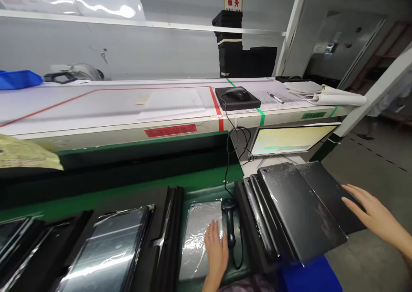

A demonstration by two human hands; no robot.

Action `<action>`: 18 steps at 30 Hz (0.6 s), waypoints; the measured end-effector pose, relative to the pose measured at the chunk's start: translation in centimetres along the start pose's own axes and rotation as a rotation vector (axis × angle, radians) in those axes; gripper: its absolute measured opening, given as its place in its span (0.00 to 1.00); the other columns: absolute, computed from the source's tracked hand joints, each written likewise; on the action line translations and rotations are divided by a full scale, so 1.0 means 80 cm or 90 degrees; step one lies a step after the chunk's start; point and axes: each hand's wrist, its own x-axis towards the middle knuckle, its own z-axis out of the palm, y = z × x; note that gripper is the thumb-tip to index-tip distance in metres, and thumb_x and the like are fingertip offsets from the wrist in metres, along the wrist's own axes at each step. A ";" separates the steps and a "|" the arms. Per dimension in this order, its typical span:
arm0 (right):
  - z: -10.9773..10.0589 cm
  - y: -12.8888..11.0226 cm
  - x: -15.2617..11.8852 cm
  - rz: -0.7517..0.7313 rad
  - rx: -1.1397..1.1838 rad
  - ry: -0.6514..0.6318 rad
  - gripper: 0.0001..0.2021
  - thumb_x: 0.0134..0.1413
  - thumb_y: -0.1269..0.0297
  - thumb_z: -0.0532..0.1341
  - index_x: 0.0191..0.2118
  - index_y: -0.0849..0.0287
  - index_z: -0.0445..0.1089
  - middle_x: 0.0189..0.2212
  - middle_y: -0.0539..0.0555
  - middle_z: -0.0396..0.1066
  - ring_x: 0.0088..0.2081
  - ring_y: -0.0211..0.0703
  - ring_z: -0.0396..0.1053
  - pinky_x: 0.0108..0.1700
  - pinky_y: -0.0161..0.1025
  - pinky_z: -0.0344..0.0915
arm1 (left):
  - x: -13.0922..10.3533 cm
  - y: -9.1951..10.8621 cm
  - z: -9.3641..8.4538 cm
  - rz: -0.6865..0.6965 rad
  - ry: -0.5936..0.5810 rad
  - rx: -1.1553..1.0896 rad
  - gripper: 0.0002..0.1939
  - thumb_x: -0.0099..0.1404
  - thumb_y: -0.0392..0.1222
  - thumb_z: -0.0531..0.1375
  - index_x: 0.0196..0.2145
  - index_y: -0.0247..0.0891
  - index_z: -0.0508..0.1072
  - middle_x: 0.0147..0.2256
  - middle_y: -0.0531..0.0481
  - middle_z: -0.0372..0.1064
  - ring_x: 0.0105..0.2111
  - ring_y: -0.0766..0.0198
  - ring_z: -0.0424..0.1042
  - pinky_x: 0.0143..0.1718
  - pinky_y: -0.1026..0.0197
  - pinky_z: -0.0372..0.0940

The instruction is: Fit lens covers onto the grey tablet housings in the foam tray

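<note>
My left hand (216, 250) lies flat, fingers stretched, on a silver tablet (197, 236) in clear plastic film. Beside it a black corded handheld scanner (230, 223) rests on the green mat. To the right, a dark grey tablet (301, 210) lies tilted on top of a stack of film-wrapped tablets (262, 214). My right hand (370, 212) grips the right edge of a dark flat panel (331, 193), with the thumb apart from the fingers. The grey tablet partly covers this panel, so I cannot tell its exact kind.
Black foam trays with film-wrapped tablets (106, 244) stand at the left. A lit monitor (292, 138) sits under the white shelf (122, 131). On the shelf are a mouse (238, 93), papers (174, 101) and a pen (276, 98). A blue surface (312, 277) shows at lower right.
</note>
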 end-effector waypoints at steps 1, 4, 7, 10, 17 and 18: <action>-0.003 0.020 -0.015 0.076 0.007 0.022 0.29 0.52 0.38 0.50 0.52 0.51 0.64 0.54 0.62 0.64 0.58 0.65 0.57 0.56 0.63 0.59 | -0.005 0.022 -0.002 0.040 -0.036 -0.082 0.27 0.66 0.47 0.44 0.56 0.28 0.63 0.58 0.34 0.59 0.60 0.49 0.56 0.62 0.45 0.50; -0.012 0.042 -0.047 0.261 0.072 0.056 0.23 0.49 0.37 0.53 0.47 0.40 0.67 0.52 0.63 0.66 0.57 0.66 0.59 0.50 0.61 0.64 | -0.022 0.096 -0.009 0.130 -0.182 -0.244 0.28 0.68 0.50 0.44 0.60 0.34 0.58 0.61 0.40 0.56 0.62 0.54 0.53 0.64 0.47 0.48; -0.008 0.010 -0.056 0.281 0.231 0.042 0.22 0.50 0.39 0.54 0.49 0.38 0.66 0.54 0.57 0.66 0.56 0.61 0.61 0.53 0.56 0.63 | -0.034 0.160 -0.012 0.146 -0.347 -0.296 0.33 0.68 0.53 0.45 0.65 0.32 0.47 0.66 0.41 0.41 0.66 0.57 0.41 0.66 0.49 0.40; 0.013 -0.038 -0.043 0.184 0.378 -0.083 0.30 0.52 0.42 0.56 0.57 0.51 0.60 0.57 0.58 0.62 0.58 0.56 0.59 0.61 0.54 0.56 | -0.036 0.197 -0.005 0.093 -0.402 -0.286 0.39 0.67 0.54 0.47 0.66 0.27 0.39 0.67 0.38 0.30 0.67 0.55 0.31 0.66 0.49 0.35; 0.066 -0.063 -0.005 0.161 0.389 -0.205 0.37 0.52 0.41 0.55 0.62 0.58 0.53 0.62 0.57 0.53 0.63 0.53 0.49 0.65 0.48 0.46 | -0.035 0.217 0.022 -0.019 -0.377 -0.272 0.44 0.64 0.55 0.52 0.66 0.29 0.36 0.67 0.39 0.19 0.66 0.53 0.22 0.65 0.48 0.31; 0.073 -0.058 -0.006 0.172 0.382 -0.206 0.37 0.52 0.41 0.54 0.62 0.58 0.53 0.63 0.56 0.52 0.64 0.53 0.49 0.65 0.49 0.45 | -0.037 0.218 0.026 -0.023 -0.369 -0.278 0.43 0.64 0.55 0.52 0.66 0.30 0.36 0.67 0.40 0.17 0.66 0.53 0.20 0.65 0.49 0.30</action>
